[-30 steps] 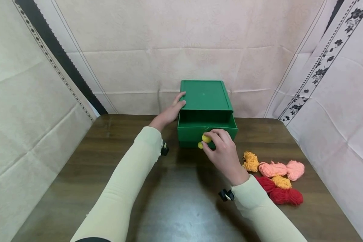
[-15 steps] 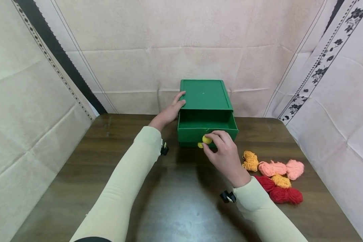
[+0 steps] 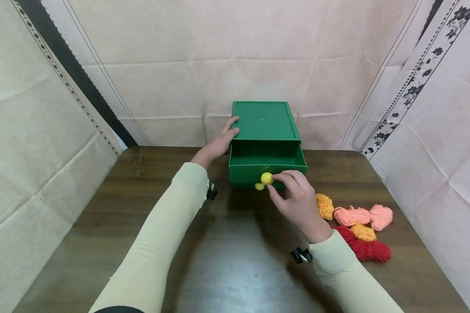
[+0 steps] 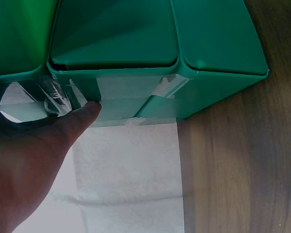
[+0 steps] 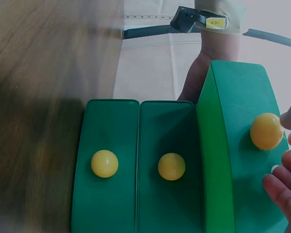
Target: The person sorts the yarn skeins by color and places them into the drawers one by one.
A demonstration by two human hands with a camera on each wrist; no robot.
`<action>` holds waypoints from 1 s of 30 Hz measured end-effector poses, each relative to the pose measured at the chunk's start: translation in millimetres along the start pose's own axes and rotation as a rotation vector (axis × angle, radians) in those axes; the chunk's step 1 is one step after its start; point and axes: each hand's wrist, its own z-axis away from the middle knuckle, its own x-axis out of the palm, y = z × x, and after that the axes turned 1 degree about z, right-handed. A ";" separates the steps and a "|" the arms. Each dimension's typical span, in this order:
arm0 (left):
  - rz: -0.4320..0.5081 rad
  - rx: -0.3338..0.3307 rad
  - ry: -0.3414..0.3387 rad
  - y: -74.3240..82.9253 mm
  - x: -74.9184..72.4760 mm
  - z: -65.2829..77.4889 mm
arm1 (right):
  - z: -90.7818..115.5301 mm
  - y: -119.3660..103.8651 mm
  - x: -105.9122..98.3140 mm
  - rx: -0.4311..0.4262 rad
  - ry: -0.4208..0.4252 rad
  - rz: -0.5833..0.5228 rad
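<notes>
A green drawer box [image 3: 263, 121] stands at the back of the table, its top drawer [image 3: 244, 174] pulled out. My left hand [image 3: 218, 145] rests against the box's left side; in the left wrist view one finger [image 4: 85, 117] touches the taped wall. By the drawer's round yellow knob [image 3: 266, 178] is my right hand [image 3: 297, 202], thumb and fingers spread apart and not closed round it. The right wrist view has this knob [image 5: 266, 131] beside the fingertips, and two lower drawers with yellow knobs [image 5: 105, 163]. Most left-hand fingers are hidden in that hand's wrist view.
Several small yarn skeins lie right of my right forearm: red [image 3: 370, 251], orange [image 3: 324, 206] and pink [image 3: 381, 217]. Pale cloth [image 3: 203, 78] hangs behind the brown wooden table [image 3: 160, 191] and along both sides.
My right hand has let go of the top drawer's knob and shifted slightly right, its fingers parting. The drawer stays pulled out. The left hand keeps its place on the box.
</notes>
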 end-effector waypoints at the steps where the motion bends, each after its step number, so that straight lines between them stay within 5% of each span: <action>1: 0.000 0.000 0.000 0.0 -0.1 -0.1 | 0.8 1.0 -0.6 0.000 0.005 -0.006; 15: 0.003 -0.019 -0.015 1.8 -1.7 1.3 | 12.5 21.3 -6.8 -0.034 0.088 -0.060; 24: 0.014 -0.073 -0.061 24.2 -1.1 20.1 | 21.7 29.8 -14.4 -0.055 0.130 -0.053; 30: 0.018 -0.051 -0.062 27.5 -1.5 22.3 | 26.7 40.2 -18.3 -0.052 0.140 -0.012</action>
